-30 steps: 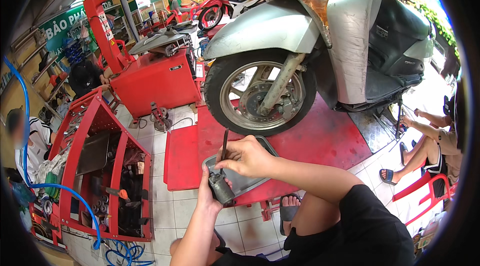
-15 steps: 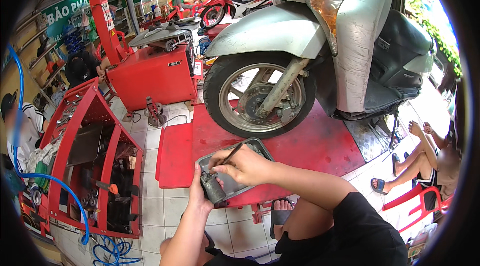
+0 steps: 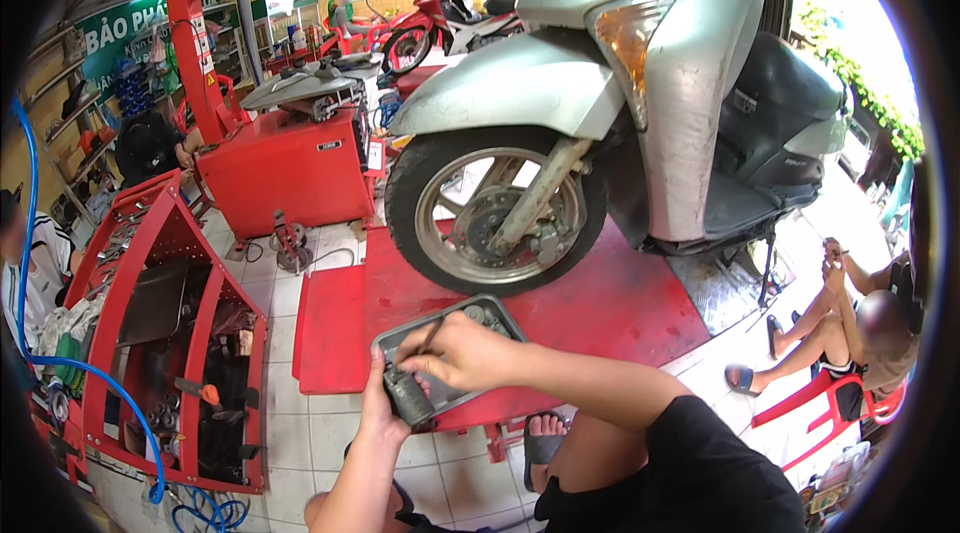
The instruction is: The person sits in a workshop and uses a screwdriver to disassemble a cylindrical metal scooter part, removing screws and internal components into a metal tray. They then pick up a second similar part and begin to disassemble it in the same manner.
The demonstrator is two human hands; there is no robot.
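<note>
A grey metal cylinder [image 3: 408,399] sits tilted in our left hand [image 3: 380,415], fingers curled around it, by the near edge of a grey tray [image 3: 447,397]. Our right hand [image 3: 458,355] pinches a thin dark tool [image 3: 431,336] at its upper end, tip hidden; we judge a firm cradle and light strokes best, below the silver scooter's [image 3: 570,83] front wheel.

White lettering [image 3: 120,31] on a green wall sign [image 3: 104,71], a small dark label [image 3: 329,146] on a red machine [image 3: 270,195]

Wheel [image 3: 487,223] beyond tray [image 3: 448,396] — bare platform [image 3: 334,323] left
</note>
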